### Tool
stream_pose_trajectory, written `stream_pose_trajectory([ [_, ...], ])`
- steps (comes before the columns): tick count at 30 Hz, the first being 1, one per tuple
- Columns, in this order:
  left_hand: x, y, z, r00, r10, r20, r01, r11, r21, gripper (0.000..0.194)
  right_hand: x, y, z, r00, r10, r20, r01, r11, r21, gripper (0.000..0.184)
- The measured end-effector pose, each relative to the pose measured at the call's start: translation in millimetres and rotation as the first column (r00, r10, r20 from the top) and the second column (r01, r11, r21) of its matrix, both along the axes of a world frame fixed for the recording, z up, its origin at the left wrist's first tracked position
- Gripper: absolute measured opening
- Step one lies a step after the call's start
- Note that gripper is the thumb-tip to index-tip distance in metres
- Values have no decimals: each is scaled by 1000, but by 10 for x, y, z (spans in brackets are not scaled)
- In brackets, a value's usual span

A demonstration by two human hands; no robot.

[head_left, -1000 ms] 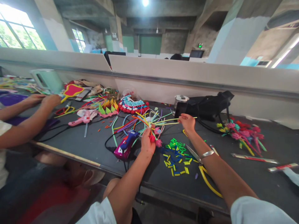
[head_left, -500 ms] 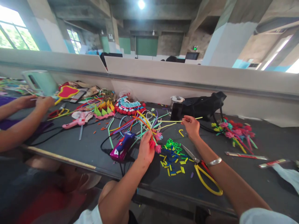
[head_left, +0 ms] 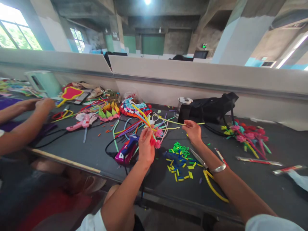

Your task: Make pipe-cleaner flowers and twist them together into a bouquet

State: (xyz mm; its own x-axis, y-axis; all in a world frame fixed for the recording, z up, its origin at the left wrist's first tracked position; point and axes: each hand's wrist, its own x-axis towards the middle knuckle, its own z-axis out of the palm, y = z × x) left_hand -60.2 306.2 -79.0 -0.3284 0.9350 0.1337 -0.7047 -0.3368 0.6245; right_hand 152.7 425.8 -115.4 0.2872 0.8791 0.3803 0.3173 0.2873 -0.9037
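Observation:
My left hand [head_left: 146, 147] is closed around a bunch of pipe-cleaner flowers [head_left: 156, 141], with pink blossoms on its right side and yellow and orange stems fanning up and left. In my right hand [head_left: 193, 131], pinched between thumb and fingers, is a thin pale-yellow pipe cleaner [head_left: 171, 121]. One end of it reaches toward the bunch; the other sticks out to the right. Below lie green, blue and yellow cut pieces [head_left: 180, 160]. Scissors with yellow handles [head_left: 214, 190] are partly under my right forearm. A purple and blue hot glue gun [head_left: 127, 150] rests left of my left hand.
Another person's hands [head_left: 39, 106] work at the far left, near a pink glue gun [head_left: 84, 122]. Loose pipe cleaners [head_left: 125, 130] lie behind my left hand. A black bag [head_left: 211, 107] and a finished-looking flower bunch [head_left: 250, 136] are on the right. A low partition [head_left: 192, 72] borders the table.
My left hand has shifted slightly left and up with the flower bunch, turning it. My right hand has moved a little left, still pinching the yellow pipe cleaner. The view has tilted slightly.

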Motion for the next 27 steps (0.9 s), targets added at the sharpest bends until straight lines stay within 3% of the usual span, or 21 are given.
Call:
stream_pose_trajectory([
  [4,-81,7,47,966,-260,13,260,966,-6,26,35,-289,167,994,90,69,-87,995,-44,37],
  [6,-112,-1,75,943,-333,27,333,943,7,28,77,-486,263,985,122,119,-114,991,-67,36],
  [9,-143,-13,110,935,-354,-4,354,935,25,28,157,-822,385,969,146,201,-132,988,-80,31],
  [12,-134,-48,135,942,-309,-129,317,947,48,31,232,-1172,453,953,136,272,-121,990,-70,26],
  [17,-42,-215,190,906,-289,-308,330,940,87,70,354,-1648,470,900,111,422,-89,993,-72,24],
  [19,-3,-280,204,882,-301,-363,351,933,80,76,405,-1771,471,891,88,446,-66,996,-63,24],
  [21,31,-314,197,870,-294,-395,340,939,51,72,454,-1860,478,886,67,459,-45,997,-60,24],
  [24,73,-312,152,871,-302,-386,316,948,-30,48,523,-1944,493,872,44,487,-23,999,-49,23],
  [27,108,-294,106,865,-378,-330,363,925,-107,30,593,-1978,494,833,69,548,-47,997,-54,22],
])
